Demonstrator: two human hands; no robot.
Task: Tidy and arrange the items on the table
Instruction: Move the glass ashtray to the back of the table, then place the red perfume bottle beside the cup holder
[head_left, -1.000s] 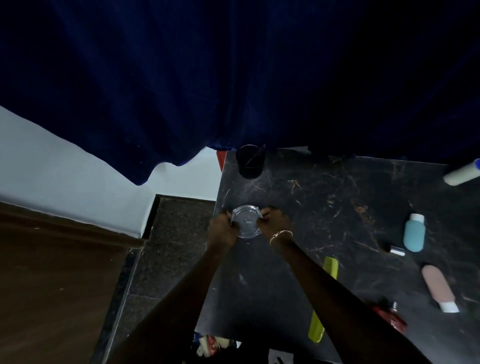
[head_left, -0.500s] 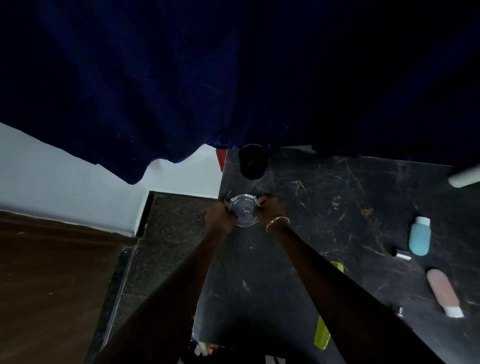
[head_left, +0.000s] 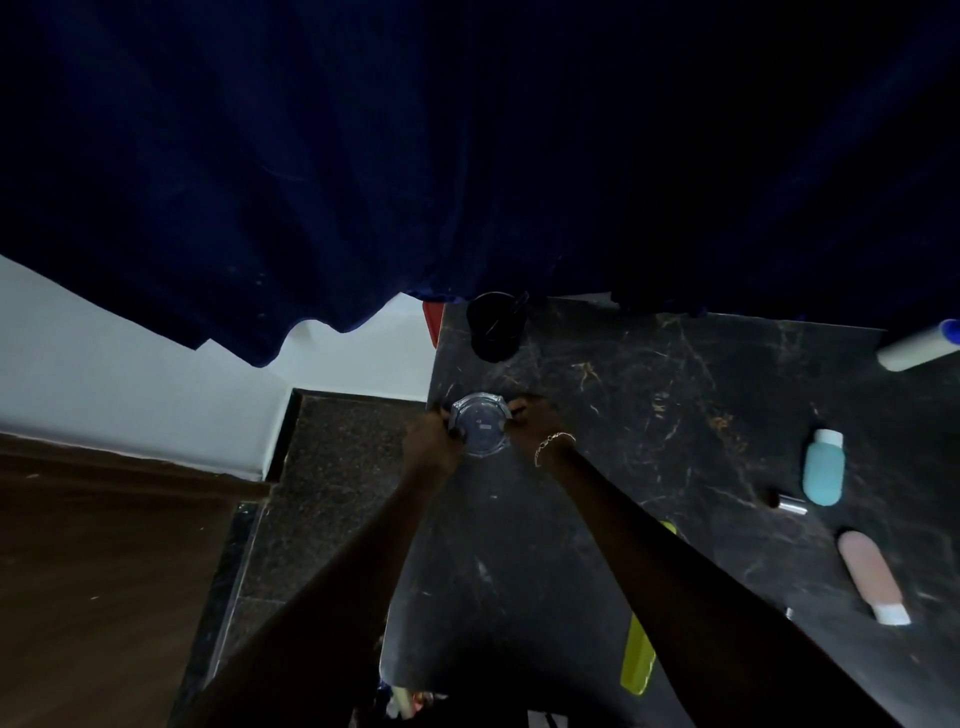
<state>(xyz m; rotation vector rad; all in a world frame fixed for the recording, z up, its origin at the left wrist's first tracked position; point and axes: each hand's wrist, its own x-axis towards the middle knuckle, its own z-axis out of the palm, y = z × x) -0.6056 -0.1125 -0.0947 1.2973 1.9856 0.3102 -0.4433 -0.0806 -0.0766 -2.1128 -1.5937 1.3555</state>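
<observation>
A small clear plastic container with a round lid (head_left: 479, 423) sits near the left edge of the black marble table (head_left: 649, 395). My left hand (head_left: 431, 441) grips its left side and my right hand (head_left: 532, 423), with a thin bracelet at the wrist, grips its right side. A black cup (head_left: 493, 326) stands just beyond it at the table's far left corner. To the right lie a teal bottle (head_left: 823, 467), a pink tube (head_left: 872, 582), a small silver cylinder (head_left: 789, 503) and a white tube with a blue cap (head_left: 917, 345). My right forearm partly hides a yellow-green comb (head_left: 640, 657).
A dark blue curtain (head_left: 467, 156) hangs over the table's far edge. A dark speckled floor (head_left: 332, 467), a white wall (head_left: 130, 374) and a brown wooden surface (head_left: 104, 571) lie to the left. Something red (head_left: 431, 322) shows at the table's far left corner.
Both hands have carried the clear container away from me along the table's left edge, closer to the black cup.
</observation>
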